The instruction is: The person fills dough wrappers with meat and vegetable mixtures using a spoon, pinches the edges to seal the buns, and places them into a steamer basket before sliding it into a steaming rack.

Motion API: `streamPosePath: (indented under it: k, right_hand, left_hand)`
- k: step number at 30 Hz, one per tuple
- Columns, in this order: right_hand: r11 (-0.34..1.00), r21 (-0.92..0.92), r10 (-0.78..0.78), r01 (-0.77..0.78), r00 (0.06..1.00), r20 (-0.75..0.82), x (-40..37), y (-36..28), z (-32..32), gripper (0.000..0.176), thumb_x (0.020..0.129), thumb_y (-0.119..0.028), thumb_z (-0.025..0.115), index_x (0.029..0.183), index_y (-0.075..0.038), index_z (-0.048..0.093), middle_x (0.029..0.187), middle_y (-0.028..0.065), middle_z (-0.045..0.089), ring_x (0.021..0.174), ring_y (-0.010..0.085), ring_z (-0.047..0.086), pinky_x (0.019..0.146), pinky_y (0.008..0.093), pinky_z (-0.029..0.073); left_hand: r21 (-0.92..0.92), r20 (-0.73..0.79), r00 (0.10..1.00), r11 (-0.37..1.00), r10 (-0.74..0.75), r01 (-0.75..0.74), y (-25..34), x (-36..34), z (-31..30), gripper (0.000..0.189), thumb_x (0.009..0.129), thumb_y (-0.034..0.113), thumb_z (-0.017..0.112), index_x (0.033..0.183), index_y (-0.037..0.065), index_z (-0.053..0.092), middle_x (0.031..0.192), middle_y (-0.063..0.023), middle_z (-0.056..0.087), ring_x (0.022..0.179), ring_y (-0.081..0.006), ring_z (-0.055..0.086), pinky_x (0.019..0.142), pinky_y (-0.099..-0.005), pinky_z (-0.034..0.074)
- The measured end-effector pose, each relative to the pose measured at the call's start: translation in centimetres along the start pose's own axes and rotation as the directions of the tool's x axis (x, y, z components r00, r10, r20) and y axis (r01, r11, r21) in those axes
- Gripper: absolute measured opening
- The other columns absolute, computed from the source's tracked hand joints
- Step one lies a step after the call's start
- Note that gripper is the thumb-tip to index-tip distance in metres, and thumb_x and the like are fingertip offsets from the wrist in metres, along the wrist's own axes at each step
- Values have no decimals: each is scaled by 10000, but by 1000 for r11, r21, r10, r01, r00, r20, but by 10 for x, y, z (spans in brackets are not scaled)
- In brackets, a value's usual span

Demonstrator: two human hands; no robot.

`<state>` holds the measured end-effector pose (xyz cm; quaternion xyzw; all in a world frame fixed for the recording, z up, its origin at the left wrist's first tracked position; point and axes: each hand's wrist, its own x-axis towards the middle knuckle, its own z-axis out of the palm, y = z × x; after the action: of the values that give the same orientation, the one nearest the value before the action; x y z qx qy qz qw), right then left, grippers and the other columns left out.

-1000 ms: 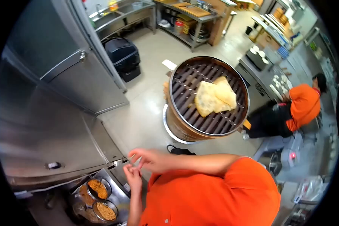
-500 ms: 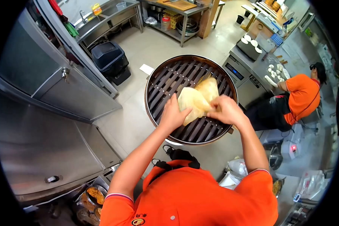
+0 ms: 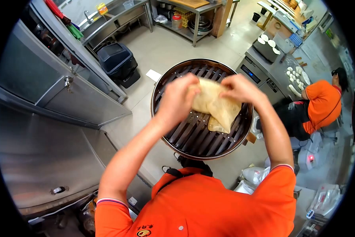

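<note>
A cream-yellow mesh steamer cloth (image 3: 216, 103) hangs folded and creased over a large round steamer basket (image 3: 189, 139) with dark wooden slats. Its upper left edge is pinched in my left hand (image 3: 178, 96), which is slightly blurred. With bent fingers, my right hand (image 3: 242, 89) grips the upper right edge. The cloth's lower end droops to a point over the slats at the right, with a mesh corner showing beneath it.
A co-worker in an orange shirt (image 3: 323, 100) bends over the steel counter at right, where pieces of white dough (image 3: 295, 76) lie. A black bin (image 3: 116, 61) stands at upper left. Steel doors (image 3: 47, 146) line the left side, and plastic bags (image 3: 254, 173) lie at lower right.
Both hands have moved up toward the far side of the basket, lifting the cloth's upper edge. The cloth has turned, and its lower end now trails toward the lower right.
</note>
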<state>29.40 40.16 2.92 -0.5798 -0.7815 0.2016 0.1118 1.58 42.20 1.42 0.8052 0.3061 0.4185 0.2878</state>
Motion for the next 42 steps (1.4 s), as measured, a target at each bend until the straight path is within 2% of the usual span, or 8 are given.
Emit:
streamPosePath:
  k: [3,8,13,16,20,26,34,42]
  right_hand:
    - [988,31,155,-153,951,-267,0,-2,-55,286,891,-293,822,985,-32,752,716,59,650,656,121,544,625,311,468]
    - [972,-77,-195,223,572,-797,-38,-25,-120,172,910,-146,804,952,4,731,802,7,640,682,61,519,598,236,398]
    - [958,-195,-286,210,768,-574,-116,-53,-99,228,729,2,760,953,-17,723,831,40,638,871,212,645,800,333,510]
    - [993,99,-74,71,997,27,-153,-47,-45,294,795,-36,778,1088,-60,763,969,102,740,955,233,708,876,361,548]
    - [874,387,143,-295,916,376,-136,-26,4,293,840,-88,796,1129,-45,770,1041,122,778,971,221,737,873,350,572]
    - [931,-253,119,-263,874,-471,-15,55,95,605,921,-242,735,1425,16,520,1341,249,594,1287,415,544,1056,461,485]
    - [979,-33,162,-203,862,-480,13,47,75,180,850,-149,754,930,-7,676,919,189,680,945,394,653,863,479,529]
    - [950,-121,209,-288,874,-439,-25,39,74,639,799,-142,827,1381,-56,577,1272,198,563,1191,386,566,1039,470,481]
  left_hand:
    - [-43,-154,987,999,-37,31,12,46,-39,236,880,-3,770,1089,17,662,969,-85,712,906,-142,680,789,-291,552]
    - [-50,-325,926,974,192,-220,43,87,-98,262,852,-71,751,1094,-1,678,1000,-72,734,929,-135,708,862,-271,568]
    - [-37,173,975,990,140,-135,41,29,-127,344,753,-156,626,1021,35,727,977,-64,722,962,-216,697,912,-344,543]
    - [-20,557,828,997,68,-69,22,-28,-108,255,802,-105,643,969,61,743,976,-101,734,996,-281,696,913,-395,546]
    - [33,684,701,969,-200,244,-1,-48,-70,159,857,15,686,1011,24,726,1014,-145,727,1059,-339,677,953,-413,531]
    - [465,222,928,869,-300,170,-83,-33,42,600,854,95,748,1393,-19,512,1327,-273,554,1265,-422,544,1033,-470,482]
    - [331,89,947,906,-307,263,-66,-17,43,397,800,-58,623,1191,-15,564,947,-255,670,969,-446,663,837,-499,544]
    - [521,251,959,853,-133,-18,-40,-52,34,642,833,307,797,1377,57,564,1451,-245,497,1377,-406,458,1111,-568,374]
